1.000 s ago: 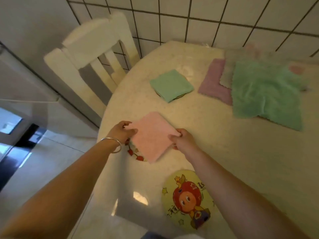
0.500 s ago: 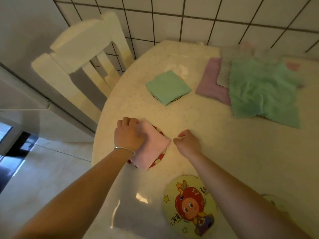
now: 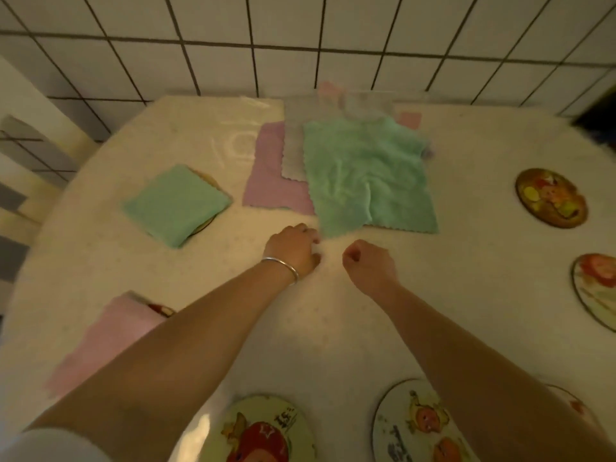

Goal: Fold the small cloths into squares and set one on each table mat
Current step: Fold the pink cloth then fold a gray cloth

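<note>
A folded pink cloth [image 3: 106,338] lies on a round mat at the near left, partly under my left forearm. A folded green cloth [image 3: 176,203] covers another mat farther back. A pile of unfolded cloths lies near the wall, with a green cloth [image 3: 366,175] on top of grey [image 3: 293,155] and lilac [image 3: 266,181] ones. My left hand [image 3: 295,250], with a silver bangle, hovers just short of the green cloth's near corner, fingers curled, holding nothing. My right hand [image 3: 366,265] is loosely fisted beside it, also holding nothing.
Bare round picture mats lie at the near edge [image 3: 266,431] [image 3: 416,425] and at the right [image 3: 550,196] [image 3: 596,288]. The pale table [image 3: 466,261] meets a white tiled wall [image 3: 300,45]. Part of a white chair [image 3: 20,181] shows at the far left.
Both hands have let go of the folded pink cloth, which now rests on its mat, and have moved right and forward to the pile of unfolded cloths. The view has swung right.
</note>
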